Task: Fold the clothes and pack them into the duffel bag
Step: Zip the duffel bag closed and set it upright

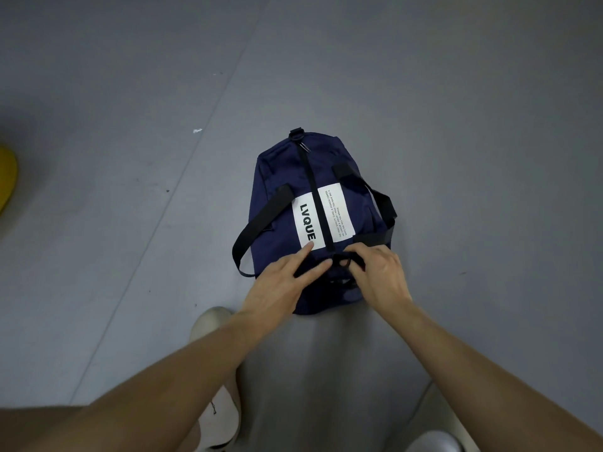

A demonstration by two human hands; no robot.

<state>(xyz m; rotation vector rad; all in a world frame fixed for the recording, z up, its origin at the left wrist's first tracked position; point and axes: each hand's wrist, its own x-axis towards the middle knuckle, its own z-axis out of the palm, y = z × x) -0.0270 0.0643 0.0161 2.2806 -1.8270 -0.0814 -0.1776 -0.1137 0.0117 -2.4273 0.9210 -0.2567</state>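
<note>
Navy duffel bag [281, 172], left hand [281, 288] atop, right hand [382, 276] pinching near end

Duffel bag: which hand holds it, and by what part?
The right hand pinches the black ring at the bag's near end; the left hand rests on top.

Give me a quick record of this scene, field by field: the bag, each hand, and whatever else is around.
bag: navy duffel bag lying on the grey floor, top zip appears closed
label: white LVQUE patch on top
left hand: fingers straight, pressing the bag beside the patch
right hand: pinching at the black ring on the bag's near end
handles: black straps hanging to either side
clothes: none in view
other: yellow object at left edge; pale shoes below
</note>
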